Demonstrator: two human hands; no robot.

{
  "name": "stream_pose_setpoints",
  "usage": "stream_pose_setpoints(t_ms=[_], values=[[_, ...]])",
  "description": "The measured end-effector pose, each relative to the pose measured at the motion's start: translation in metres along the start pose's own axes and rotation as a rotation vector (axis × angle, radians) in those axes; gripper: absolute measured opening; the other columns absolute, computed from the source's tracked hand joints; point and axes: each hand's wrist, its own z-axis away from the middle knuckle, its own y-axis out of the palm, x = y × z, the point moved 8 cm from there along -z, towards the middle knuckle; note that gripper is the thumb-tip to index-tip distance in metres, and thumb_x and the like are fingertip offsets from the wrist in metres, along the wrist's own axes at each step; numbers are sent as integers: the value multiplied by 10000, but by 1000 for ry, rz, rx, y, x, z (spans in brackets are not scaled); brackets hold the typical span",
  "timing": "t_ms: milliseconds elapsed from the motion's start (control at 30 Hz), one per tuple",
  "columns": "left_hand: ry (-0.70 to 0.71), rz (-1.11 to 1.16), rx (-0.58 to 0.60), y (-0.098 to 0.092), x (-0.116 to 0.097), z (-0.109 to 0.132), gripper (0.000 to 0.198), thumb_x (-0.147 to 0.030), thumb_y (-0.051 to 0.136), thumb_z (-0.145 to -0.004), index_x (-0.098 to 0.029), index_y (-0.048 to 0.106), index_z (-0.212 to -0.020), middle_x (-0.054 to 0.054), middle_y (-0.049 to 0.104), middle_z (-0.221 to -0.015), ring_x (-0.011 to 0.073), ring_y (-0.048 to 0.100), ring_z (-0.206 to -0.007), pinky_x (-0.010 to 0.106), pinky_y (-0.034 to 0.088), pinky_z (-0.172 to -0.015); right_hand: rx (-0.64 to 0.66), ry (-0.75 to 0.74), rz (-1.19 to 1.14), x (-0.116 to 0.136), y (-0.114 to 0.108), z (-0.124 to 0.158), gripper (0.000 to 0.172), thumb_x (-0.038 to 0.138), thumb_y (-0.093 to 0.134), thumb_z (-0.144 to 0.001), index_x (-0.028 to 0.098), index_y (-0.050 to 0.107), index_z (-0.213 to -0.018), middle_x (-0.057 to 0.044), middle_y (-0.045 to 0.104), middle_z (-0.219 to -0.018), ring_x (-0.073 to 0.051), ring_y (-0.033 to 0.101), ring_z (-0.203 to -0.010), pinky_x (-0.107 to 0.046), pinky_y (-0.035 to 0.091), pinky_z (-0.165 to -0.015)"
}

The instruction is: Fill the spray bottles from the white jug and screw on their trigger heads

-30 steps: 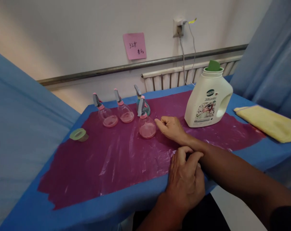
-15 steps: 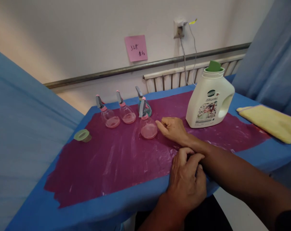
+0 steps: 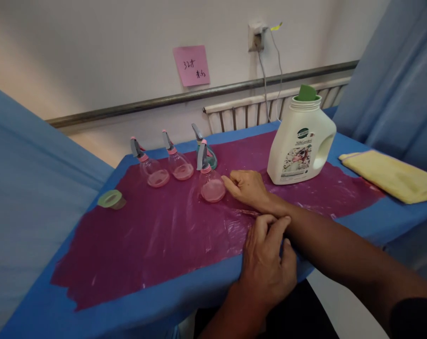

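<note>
My right hand (image 3: 247,188) rests on the purple sheet (image 3: 157,240), its fingers curled under and the thumb pointing left. Nothing shows in it. Just left of that thumb stands a clear spray bottle (image 3: 212,189) with pink liquid and a grey and pink trigger head. My left hand (image 3: 268,259) is at the front edge, fingers bent and slightly apart, fingertips against my right wrist. It appears to hold nothing. A white jug (image 3: 293,150) with a printed label and a green spout stands right of my right hand.
Two more pink-liquid spray bottles (image 3: 157,174) (image 3: 180,165) stand further left, and a teal one (image 3: 210,157) stands behind. A pale green cap (image 3: 111,199) lies at left, a folded yellow cloth (image 3: 393,174) at right. Blue curtains (image 3: 400,89) hang on both sides.
The whole scene has shifted slightly left in view as the camera turned. Both hands keep nearly the same pose, and the bottles and jug stay in place.
</note>
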Motion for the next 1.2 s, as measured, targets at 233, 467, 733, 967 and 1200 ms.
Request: stream_pose_setpoints(t_ms=[233, 467, 733, 967, 1200], values=[[35, -51, -33, 2, 1, 0, 347, -63, 617, -932, -265, 761, -1174, 81, 678, -1307, 260, 717, -1150, 466, 659, -992, 2, -2, -21, 0, -1, 1, 540, 499, 543, -1099, 229, 481, -636, -2, 544, -616, -139, 349, -603, -373, 169, -647], [13, -11, -89, -18, -11, 5, 455, -103, 629, -974, -261, 632, -1400, 89, 731, -1317, 267, 737, -1208, 484, 660, -1044, 6, -76, 64, 9, -1, 4, 525, 503, 529, -1116, 223, 561, -672, -36, 625, -681, -159, 417, -649, -378, 166, -662], [259, -497, -226, -97, -10, -41, 315, -192, 630, -1089, -215, 701, -1396, 141, 731, -1346, 308, 724, -1234, 521, 634, -1055, 175, -52, 86, 14, 2, 5, 405, 417, 662, -1068, 221, 644, -713, -19, 670, -718, -157, 458, -659, -359, 197, -645], [424, -414, -184, -107, 17, -69, 177, -191, 704, -1069, -225, 767, -1231, 91, 733, -1189, 248, 729, -1083, 414, 642, -913, 334, 12, 101, 8, 7, 6, 164, 294, 655, -1013, 234, 783, -930, -42, 813, -920, -205, 643, -812, -358, 255, -684], [427, -290, -178, -103, 30, -74, 122, -147, 719, -1033, -224, 776, -1107, 79, 703, -1162, 236, 702, -1094, 419, 617, -948, 373, 10, 213, 0, 13, 5, 134, 330, 696, -966, 241, 793, -989, -52, 816, -939, -220, 649, -808, -363, 230, -672]])
